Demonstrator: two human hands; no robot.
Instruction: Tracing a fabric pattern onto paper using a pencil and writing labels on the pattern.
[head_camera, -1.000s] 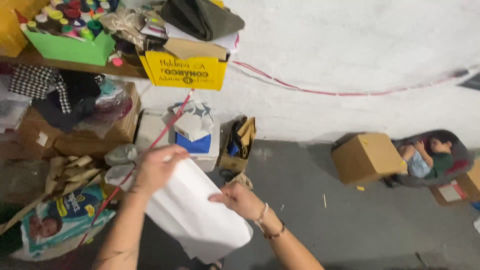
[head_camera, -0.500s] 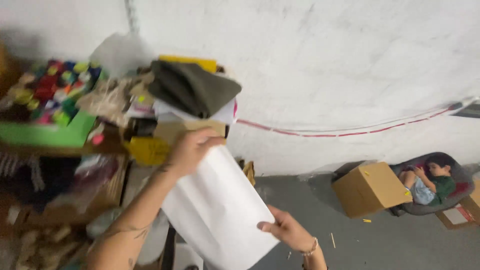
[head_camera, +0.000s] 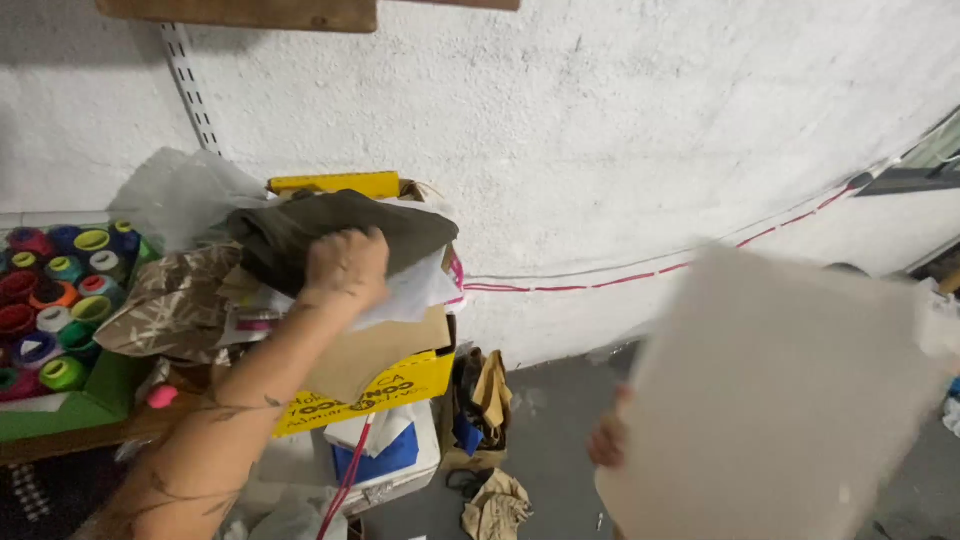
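Paper is the weak point: the large pale sheet of paper (head_camera: 790, 400), blurred at lower right, hangs from the right hand (head_camera: 608, 440), whose grip pinches only its edge, so it could slip. The left hand (head_camera: 345, 265) presses, fingers curled, on dark olive folded cloth (head_camera: 340, 225) atop a stacked yellow cardboard box (head_camera: 400, 380); the pile might topple.

Your left hand (head_camera: 345, 265) has let go of the white paper sheet (head_camera: 780, 400) and now rests on the dark olive cloth (head_camera: 300, 225) atop the pile in the yellow box (head_camera: 400, 385). Your right hand (head_camera: 608, 440) alone grips the sheet, which has swung off to your right, blurred, now covering the cardboard box on the floor.
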